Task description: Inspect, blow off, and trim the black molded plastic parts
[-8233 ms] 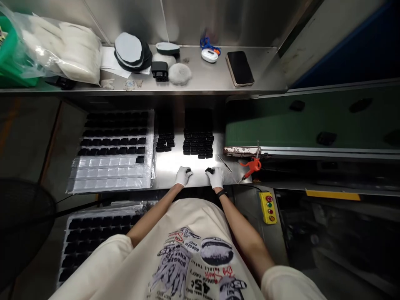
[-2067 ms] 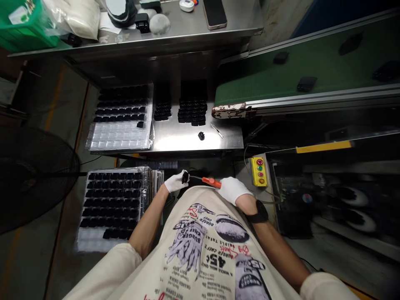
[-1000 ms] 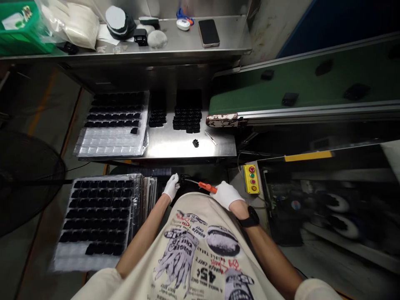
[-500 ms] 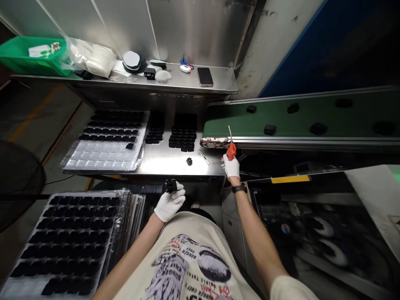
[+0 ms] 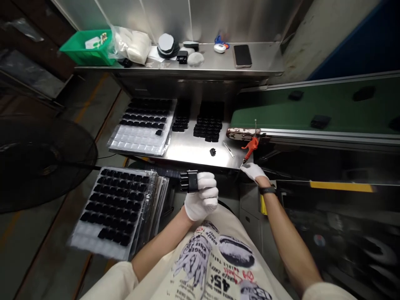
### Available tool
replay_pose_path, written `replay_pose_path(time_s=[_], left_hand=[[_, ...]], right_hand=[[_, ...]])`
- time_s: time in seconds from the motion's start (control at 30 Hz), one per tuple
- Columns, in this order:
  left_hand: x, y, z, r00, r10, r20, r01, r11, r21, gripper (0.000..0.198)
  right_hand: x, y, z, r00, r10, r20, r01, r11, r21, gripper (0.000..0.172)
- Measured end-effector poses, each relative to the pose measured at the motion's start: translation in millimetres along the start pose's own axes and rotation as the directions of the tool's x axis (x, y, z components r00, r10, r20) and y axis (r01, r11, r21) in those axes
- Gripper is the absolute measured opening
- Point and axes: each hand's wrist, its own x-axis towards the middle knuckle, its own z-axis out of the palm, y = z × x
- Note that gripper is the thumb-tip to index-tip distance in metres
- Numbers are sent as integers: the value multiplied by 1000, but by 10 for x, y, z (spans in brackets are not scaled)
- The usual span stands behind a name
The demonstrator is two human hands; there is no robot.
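Observation:
My left hand [image 5: 201, 196], in a white glove, is closed around a black plastic connector-like part [image 5: 189, 181] with several prongs pointing left. It holds the part over my lap, in front of the table edge. My right hand [image 5: 253, 171], also gloved, is just below an orange air blow gun [image 5: 251, 146] at the table's right front corner. The gun's handle points down toward the fingers, which look stretched out and no longer wrap it. A single small black part [image 5: 213, 152] and a thin pen-like tool [image 5: 228, 150] lie on the metal table [image 5: 187, 155].
Rows of black parts [image 5: 208, 125] stand on the table beside a partly filled clear tray [image 5: 137, 139]. Another tray stack [image 5: 103, 243] is at lower left, near a fan [image 5: 40, 162]. A green conveyor belt [image 5: 275, 114] carries black parts. A shelf holds a phone [image 5: 242, 56] and green bin [image 5: 87, 50].
My right hand has let go of the air blow gun and dropped below it. The left hand has come up with the black part, turning its prongs leftward. The view has shifted left.

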Motion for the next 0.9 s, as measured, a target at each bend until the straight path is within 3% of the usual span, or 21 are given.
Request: replay_pose_path(time_s=[0.17, 0.27, 0.37, 0.43, 0.57, 0.67, 0.8, 0.9], left_hand=[[34, -21, -100, 997, -14, -75, 16, 1000, 18, 44], [88, -15, -28, 998, -18, -68, 17, 1000, -22, 51], [165, -6, 101, 998, -54, 25, 53, 998, 13, 67], [212, -12, 161, 996, -46, 82, 33, 989, 146, 66], [224, -23, 180, 972, 182, 146, -231, 837, 495, 49], [158, 3, 186, 886, 378, 268, -459, 636, 620, 37], [76, 40, 215, 702, 485, 522, -699, 331, 634, 24], [59, 21, 203, 619, 525, 583, -764, 231, 603, 27]], right_hand=[[-758, 53, 427, 971, -56, 232, 9, 980, 198, 49], [-1192, -44, 512, 961, -76, 266, -11, 951, 310, 56], [-1526, -231, 404, 979, -92, 181, 12, 916, 401, 59], [-1693, -356, 263, 996, -61, 65, 26, 896, 444, 61], [-1886, -466, 12, 995, 9, -103, 41, 880, 474, 68], [-1925, -412, -30, 993, 6, -116, 55, 858, 510, 78], [-1912, -333, 59, 994, 29, -101, 33, 823, 566, 86], [-1903, -361, 119, 997, 17, -75, 32, 799, 601, 85]])
